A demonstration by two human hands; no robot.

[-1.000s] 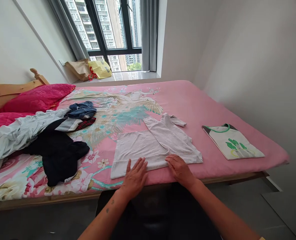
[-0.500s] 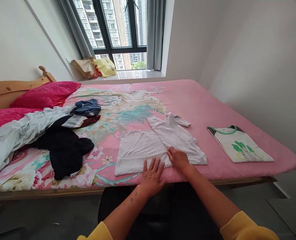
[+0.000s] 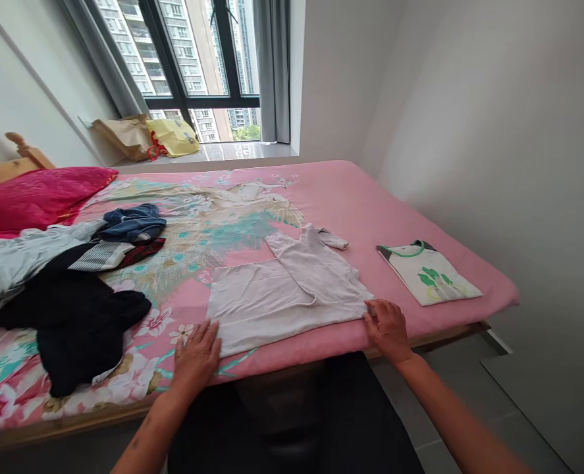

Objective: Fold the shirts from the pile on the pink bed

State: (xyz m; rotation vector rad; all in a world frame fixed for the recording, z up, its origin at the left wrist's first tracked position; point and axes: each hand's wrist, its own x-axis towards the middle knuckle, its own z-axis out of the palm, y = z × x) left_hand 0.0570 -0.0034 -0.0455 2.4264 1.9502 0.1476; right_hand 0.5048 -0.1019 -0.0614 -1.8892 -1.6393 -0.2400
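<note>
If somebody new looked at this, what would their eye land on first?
Probably the pale shirt, partly folded near the front edge of the pink bed, with the left hand at its left end and the right hand at its right corner. Next, perhaps, the rumpled clothes on the left and the magenta pillow beyond them. The green-printed shirt lies folded on the right.

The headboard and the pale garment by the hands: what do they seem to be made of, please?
Headboard: probably wood with a smooth finish, judging by its honey colour and rounded knob.
Pale garment: soft, matte fabric, perhaps cotton knit, judging by its fine creases.
</note>
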